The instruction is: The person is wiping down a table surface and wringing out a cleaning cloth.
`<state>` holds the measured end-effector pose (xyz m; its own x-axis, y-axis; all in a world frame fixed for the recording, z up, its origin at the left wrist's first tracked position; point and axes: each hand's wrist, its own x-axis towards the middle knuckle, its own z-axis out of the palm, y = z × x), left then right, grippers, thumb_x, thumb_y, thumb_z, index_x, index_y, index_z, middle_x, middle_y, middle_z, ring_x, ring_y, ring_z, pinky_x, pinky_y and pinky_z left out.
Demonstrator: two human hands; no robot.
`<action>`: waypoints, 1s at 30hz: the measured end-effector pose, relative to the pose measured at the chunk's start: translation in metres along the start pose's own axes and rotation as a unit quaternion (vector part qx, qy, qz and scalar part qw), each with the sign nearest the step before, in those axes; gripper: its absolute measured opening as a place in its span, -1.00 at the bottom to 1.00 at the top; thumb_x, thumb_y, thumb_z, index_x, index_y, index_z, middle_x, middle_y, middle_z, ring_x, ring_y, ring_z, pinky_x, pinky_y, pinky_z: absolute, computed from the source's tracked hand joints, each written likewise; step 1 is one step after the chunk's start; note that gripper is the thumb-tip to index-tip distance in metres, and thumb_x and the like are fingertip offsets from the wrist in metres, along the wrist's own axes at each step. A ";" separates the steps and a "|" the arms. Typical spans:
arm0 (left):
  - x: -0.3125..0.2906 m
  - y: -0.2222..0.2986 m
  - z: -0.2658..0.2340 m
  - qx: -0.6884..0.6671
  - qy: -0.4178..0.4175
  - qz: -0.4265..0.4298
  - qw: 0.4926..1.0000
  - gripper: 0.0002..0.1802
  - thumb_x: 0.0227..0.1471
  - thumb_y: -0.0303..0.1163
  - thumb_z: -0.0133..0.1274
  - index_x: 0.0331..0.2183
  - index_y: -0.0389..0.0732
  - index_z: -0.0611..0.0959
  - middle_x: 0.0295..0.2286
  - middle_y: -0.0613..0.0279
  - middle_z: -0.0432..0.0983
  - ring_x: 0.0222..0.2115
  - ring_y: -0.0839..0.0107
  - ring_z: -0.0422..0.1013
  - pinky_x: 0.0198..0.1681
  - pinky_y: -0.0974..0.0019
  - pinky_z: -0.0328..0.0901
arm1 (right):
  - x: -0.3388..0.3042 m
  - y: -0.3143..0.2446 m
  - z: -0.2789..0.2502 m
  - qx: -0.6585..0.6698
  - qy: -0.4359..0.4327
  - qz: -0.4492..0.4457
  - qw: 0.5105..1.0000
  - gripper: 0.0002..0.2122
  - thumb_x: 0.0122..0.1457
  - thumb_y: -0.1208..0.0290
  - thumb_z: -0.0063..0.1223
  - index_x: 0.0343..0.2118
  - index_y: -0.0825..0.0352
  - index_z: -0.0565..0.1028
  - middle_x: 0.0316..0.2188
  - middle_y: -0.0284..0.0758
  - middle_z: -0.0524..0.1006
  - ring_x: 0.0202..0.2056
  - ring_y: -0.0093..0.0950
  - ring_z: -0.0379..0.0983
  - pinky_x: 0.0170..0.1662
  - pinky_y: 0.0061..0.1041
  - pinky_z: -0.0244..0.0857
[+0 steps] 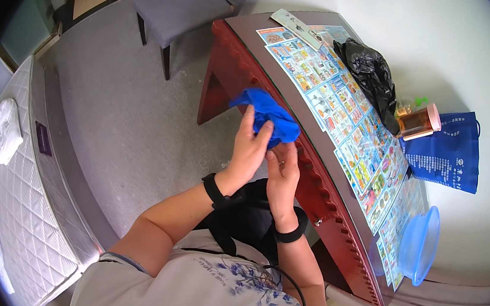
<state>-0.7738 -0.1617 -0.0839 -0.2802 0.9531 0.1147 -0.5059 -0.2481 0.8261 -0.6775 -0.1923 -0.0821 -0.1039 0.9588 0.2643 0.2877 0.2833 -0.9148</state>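
A crumpled bright blue cloth (276, 116) is held up between my two hands, just off the front edge of the desk. My left hand (250, 147) closes on it from the left, with fingers over its lower side. From below and to the right, my right hand (283, 168) grips the cloth's lower part, its fingers bent beneath it. Both hands are close together, and a black band circles each wrist. Part of the cloth is hidden behind the fingers.
The red desk (333, 222) bears printed sheets (369, 160), a black plastic bag (368, 67), a pink-lidded jar (421, 121), a blue bag (451, 154), a light-blue basin (419, 246) and a long pale box (297, 28). A grey chair (181, 18) stands beyond; a mattress (29, 220) lies left.
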 end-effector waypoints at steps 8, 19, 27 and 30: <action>0.012 -0.045 0.030 0.217 0.091 0.070 0.970 -0.55 0.17 -0.30 -0.16 0.04 -0.29 0.22 -0.06 -0.15 0.11 -0.03 0.00 0.15 0.04 0.14 0.11 | 0.006 0.030 -0.005 -0.103 0.027 -0.050 0.993 -0.54 0.10 0.67 -0.13 0.11 0.33 0.21 -0.14 -0.05 0.47 -0.12 -0.22 0.46 -0.09 -0.43 0.31; 0.006 -0.040 -0.013 -0.059 0.057 -0.079 0.994 -0.91 0.08 -0.50 -0.13 -0.46 -0.22 0.47 -0.51 0.25 0.43 -0.46 0.46 0.37 -0.37 0.39 0.30 | 0.004 0.043 0.012 -0.083 -0.029 -0.021 0.996 -0.60 0.07 0.63 -0.08 0.03 0.39 0.32 -0.31 0.07 0.48 -0.29 -0.12 0.49 -0.22 -0.35 0.34; 0.047 0.001 0.010 -0.016 0.102 -0.031 0.994 -0.48 0.22 -0.03 -0.33 -0.02 -0.27 0.31 -0.16 0.16 0.30 -0.18 0.44 0.29 -0.08 0.36 0.21 | 0.037 0.023 0.020 0.011 -0.037 -0.010 0.999 -0.63 0.15 0.68 -0.18 0.06 0.41 0.27 -0.17 -0.17 0.48 -0.14 -0.45 0.42 -0.06 -0.54 0.26; 0.063 -0.053 0.002 0.211 0.144 0.047 0.966 -0.36 0.20 0.00 -0.30 0.08 -0.35 0.17 0.03 -0.12 -0.02 0.04 0.09 0.04 0.12 0.17 -0.03 | 0.040 0.035 0.024 -0.039 -0.032 0.009 0.999 -0.68 0.16 0.63 -0.16 0.00 0.39 0.31 -0.27 -0.12 0.52 -0.20 -0.40 0.47 -0.15 -0.49 0.30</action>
<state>-0.7633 -0.0880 -0.1189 -0.5552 0.8267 0.0916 -0.1066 -0.1800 0.9779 -0.6944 -0.1445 -0.1104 -0.1579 0.9613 0.2256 0.3631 0.2690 -0.8921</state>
